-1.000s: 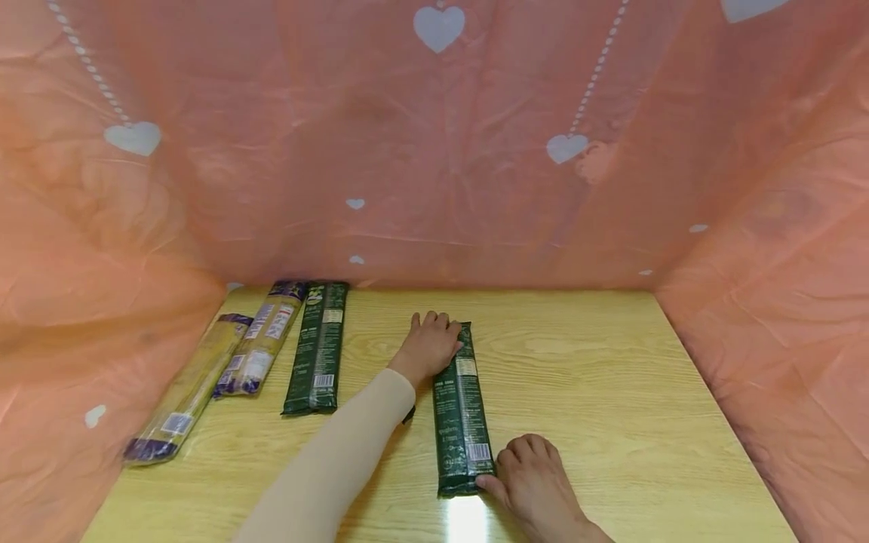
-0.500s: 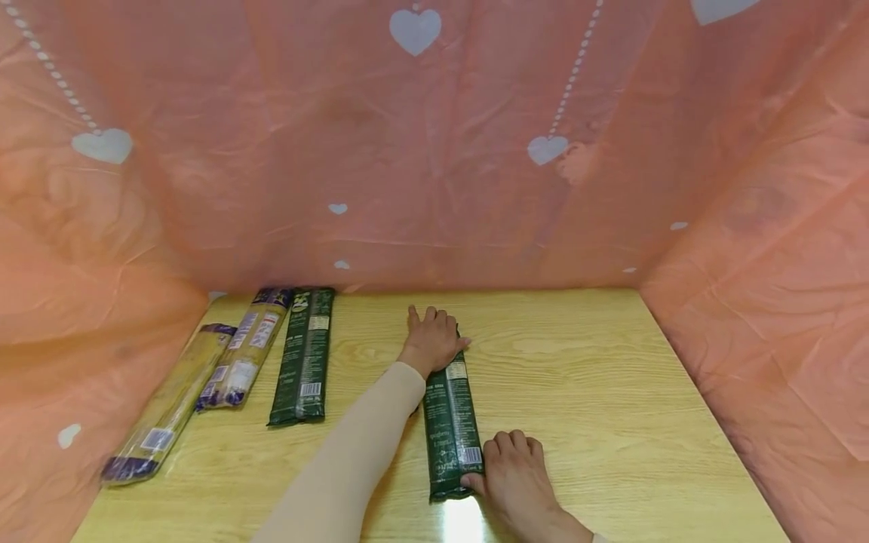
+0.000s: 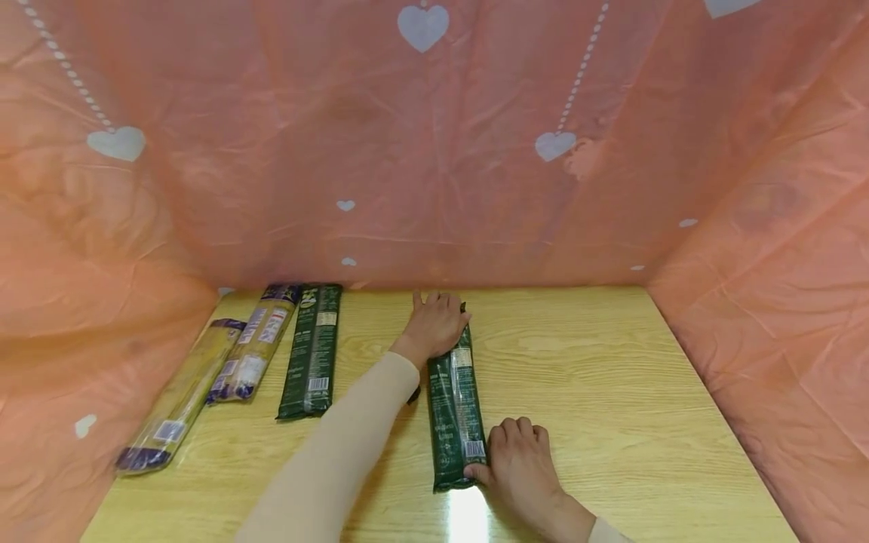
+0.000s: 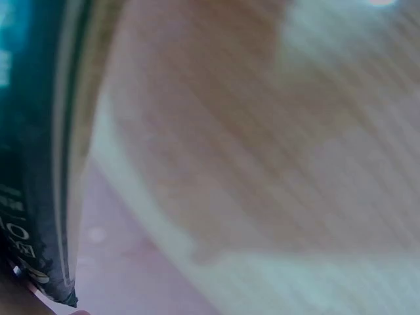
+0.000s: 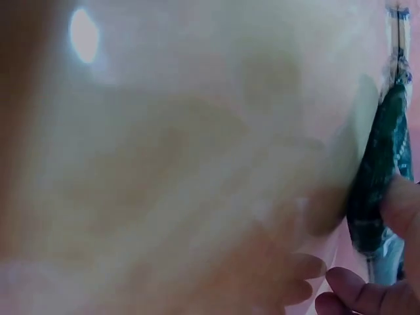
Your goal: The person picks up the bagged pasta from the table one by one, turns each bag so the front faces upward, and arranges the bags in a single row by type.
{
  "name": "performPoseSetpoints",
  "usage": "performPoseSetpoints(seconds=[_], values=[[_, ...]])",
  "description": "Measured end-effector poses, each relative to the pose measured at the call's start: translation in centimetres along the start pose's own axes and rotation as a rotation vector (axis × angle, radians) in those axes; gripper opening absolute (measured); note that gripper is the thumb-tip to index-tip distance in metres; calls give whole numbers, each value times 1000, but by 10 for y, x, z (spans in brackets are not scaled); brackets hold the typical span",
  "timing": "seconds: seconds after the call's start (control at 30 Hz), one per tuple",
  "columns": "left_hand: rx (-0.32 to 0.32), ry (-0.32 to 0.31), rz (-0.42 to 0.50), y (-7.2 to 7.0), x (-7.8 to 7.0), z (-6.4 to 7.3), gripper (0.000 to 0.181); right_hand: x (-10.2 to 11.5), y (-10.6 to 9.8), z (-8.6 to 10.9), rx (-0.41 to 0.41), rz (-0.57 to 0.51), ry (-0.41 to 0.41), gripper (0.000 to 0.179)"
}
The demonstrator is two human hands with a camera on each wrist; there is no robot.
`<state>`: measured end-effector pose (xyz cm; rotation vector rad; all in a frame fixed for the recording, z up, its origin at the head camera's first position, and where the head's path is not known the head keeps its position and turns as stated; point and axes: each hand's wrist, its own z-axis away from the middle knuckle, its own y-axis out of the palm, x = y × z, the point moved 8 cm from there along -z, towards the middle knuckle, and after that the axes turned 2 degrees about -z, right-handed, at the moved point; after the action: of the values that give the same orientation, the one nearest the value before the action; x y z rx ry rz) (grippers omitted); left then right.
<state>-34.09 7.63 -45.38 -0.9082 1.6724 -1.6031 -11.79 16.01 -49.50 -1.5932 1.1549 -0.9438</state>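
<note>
A dark green spaghetti packet lies lengthwise near the middle of the wooden table. My left hand grips its far end from above, thumb along the right edge and fingers over the left side, hiding part of that end. At the near right corner my right hand holds the packet, thumb on top and fingers bent beside it on the table. The left wrist view has the green packet along its left edge. In the right wrist view, my right thumb presses the packet's side.
Left of my arm lies a second green spaghetti packet. Beside it are two clear-and-purple packets of yellow noodles, one nearer the back and one nearer the left edge. A pink heart-patterned cloth walls the table.
The green packet between my hands has slid a little away from me toward the back cloth, both hands moving with it. The camera view has shifted slightly; the other packets stay put.
</note>
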Motion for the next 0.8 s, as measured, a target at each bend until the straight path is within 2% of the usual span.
performPoseSetpoints(seconds=[0.2, 0.33, 0.43, 0.53, 0.63, 0.8], values=[[-75, -8, 126, -34, 6, 3, 37, -4, 5, -15, 100, -142, 80, 55], [-106, -7, 151, -53, 8, 7, 35, -1, 5, -22, 94, -174, 81, 53], [-113, 5, 115, -64, 5, 8, 38, 2, 4, -25, 55, -168, 64, 53], [-130, 9, 41, -74, 4, 10, 41, 4, 3, -28, 13, -160, 50, 53], [-146, -3, -9, -85, 4, 14, 42, 5, 2, -30, -22, -146, 31, 52], [-240, -8, -47, -108, 3, 22, 33, 8, -2, -33, -94, -111, -26, 50]])
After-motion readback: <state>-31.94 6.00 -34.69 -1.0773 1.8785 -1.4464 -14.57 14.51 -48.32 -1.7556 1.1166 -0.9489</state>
